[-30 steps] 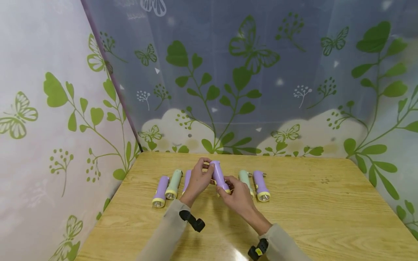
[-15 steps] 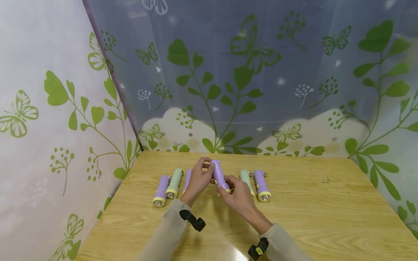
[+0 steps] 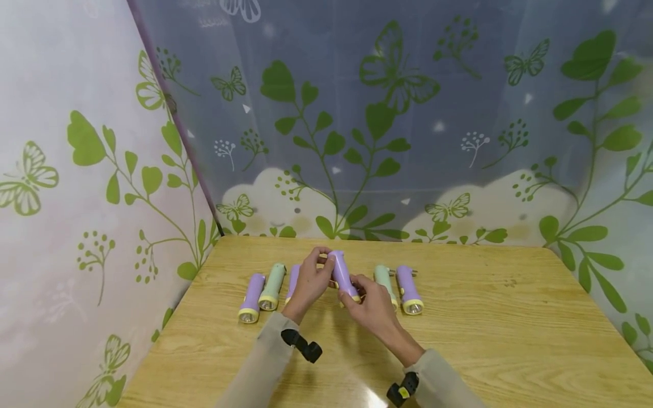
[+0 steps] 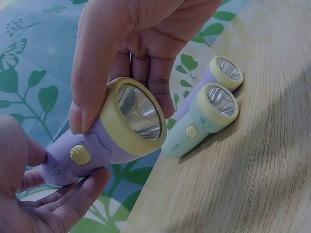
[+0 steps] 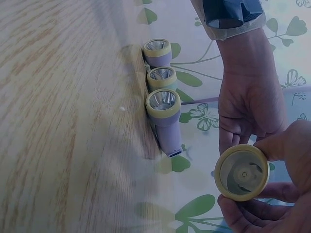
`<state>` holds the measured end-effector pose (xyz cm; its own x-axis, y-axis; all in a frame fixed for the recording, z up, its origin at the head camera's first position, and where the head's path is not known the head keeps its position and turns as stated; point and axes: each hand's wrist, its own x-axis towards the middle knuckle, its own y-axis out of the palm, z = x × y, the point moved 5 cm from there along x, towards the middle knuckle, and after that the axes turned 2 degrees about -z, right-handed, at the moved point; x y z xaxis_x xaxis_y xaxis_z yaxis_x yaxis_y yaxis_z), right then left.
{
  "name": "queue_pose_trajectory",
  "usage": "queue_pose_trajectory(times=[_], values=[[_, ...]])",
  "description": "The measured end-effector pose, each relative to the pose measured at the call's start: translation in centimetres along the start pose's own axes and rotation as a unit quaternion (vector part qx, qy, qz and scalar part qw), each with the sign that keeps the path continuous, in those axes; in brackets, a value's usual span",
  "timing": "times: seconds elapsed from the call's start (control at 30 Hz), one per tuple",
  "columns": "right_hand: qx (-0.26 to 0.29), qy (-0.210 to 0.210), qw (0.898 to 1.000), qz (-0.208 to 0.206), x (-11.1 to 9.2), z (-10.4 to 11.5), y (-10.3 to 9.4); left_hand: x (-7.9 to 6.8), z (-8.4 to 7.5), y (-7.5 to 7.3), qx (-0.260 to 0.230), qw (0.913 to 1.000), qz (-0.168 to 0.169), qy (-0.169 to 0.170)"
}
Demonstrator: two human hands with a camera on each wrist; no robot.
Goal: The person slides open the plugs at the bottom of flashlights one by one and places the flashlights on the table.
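There are four purple flashlights [image 3: 343, 275] and two green flashlights [image 3: 274, 281].

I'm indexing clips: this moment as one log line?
held: purple flashlight | left hand: tail | right hand: head | on table: other flashlights

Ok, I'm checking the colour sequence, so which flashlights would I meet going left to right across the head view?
Leftmost purple flashlight, first mint-green flashlight, partly hidden purple flashlight, held purple flashlight, second mint-green flashlight, rightmost purple flashlight.
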<state>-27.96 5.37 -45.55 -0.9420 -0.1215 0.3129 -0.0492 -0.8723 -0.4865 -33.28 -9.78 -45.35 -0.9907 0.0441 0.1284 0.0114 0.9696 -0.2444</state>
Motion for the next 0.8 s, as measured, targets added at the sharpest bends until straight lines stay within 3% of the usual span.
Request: queue_pose_trajectory(times=[0.53,0.8], values=[[-0.009,-0.004,1.000,-0.002,-0.10,-0.26,-0.08,-0.44,-0.43,0.12,0.001,1.0000,0.003,-0.003],[-0.012,-0.002,1.000,-0.005,0.03,-0.27,-0.22,0.04,-0.06,0.34,0.003,1.0000,-0.004,0.000]])
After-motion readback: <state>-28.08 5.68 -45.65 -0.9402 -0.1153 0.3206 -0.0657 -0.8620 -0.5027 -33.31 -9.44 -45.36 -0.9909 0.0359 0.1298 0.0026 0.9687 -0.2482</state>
